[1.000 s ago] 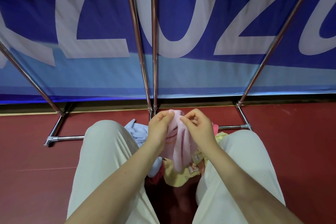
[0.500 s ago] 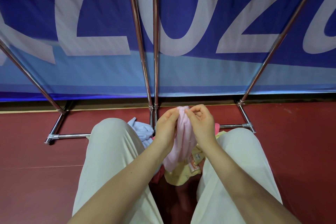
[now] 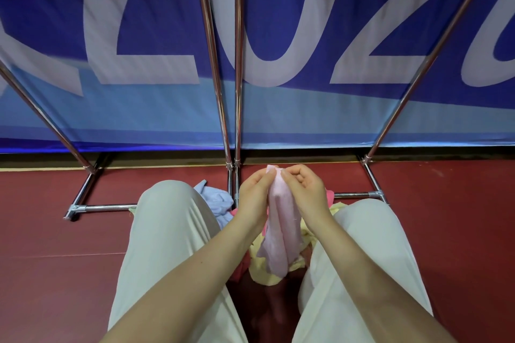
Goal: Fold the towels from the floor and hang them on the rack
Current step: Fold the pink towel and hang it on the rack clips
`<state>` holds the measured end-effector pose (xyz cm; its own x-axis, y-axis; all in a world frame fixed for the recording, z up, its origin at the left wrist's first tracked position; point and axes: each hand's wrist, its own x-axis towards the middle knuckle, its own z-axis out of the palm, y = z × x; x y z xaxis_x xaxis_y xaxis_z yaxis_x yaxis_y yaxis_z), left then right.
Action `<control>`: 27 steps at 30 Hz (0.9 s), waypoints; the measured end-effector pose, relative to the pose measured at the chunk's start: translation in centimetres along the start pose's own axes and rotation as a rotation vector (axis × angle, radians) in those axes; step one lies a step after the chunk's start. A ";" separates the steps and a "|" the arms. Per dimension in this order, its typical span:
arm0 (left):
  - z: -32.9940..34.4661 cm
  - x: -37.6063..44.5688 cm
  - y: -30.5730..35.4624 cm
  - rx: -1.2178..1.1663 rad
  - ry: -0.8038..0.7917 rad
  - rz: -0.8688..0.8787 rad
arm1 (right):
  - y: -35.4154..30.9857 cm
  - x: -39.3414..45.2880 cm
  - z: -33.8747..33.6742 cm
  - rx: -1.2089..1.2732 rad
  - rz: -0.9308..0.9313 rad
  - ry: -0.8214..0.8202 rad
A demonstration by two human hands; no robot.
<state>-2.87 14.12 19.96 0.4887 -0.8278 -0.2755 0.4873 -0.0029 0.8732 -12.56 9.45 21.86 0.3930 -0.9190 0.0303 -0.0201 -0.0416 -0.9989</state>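
Pale pink terry cloth, a small towel (image 3: 280, 234) bunched lengthwise, hangs between the person's knees, pinched at its top edge by both hands. The left hand (image 3: 255, 193) holds the upper left corner with thumb and fingertips curled onto the fabric, and the right hand (image 3: 305, 189) pinches the same top edge just beside it, its fingers bent inward; the two hands nearly touch. The pink towel's lower end drapes down over a crumpled pale yellow towel (image 3: 264, 273) lying on the dark red floor (image 3: 55, 259) between the legs. A light blue towel (image 3: 216, 200) lies heaped just left of the left hand, partly hidden behind the left knee, and a bright pink cloth (image 3: 329, 195) peeks out beside the right wrist, with more of the same colour showing under the left forearm. The person wears loose cream trousers (image 3: 167, 245) and crouches or sits facing the rack. Directly ahead stands the chrome tube rack (image 3: 235, 64), its slanted and upright poles rising out of view and its base bars resting on the floor beyond the knees. Behind the rack hangs a blue banner with large white characters (image 3: 278, 36), its lower band a lighter blue.
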 end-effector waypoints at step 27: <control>-9.8 -0.9 7.4 0.195 0.332 0.357 | 7.2 -2.6 -4.8 -0.637 -0.030 -0.449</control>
<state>7.37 20.34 22.79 0.8184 -0.5737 -0.0321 0.1200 0.1159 0.9860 -18.16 9.62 14.76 0.7337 -0.6727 -0.0961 -0.4742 -0.4055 -0.7815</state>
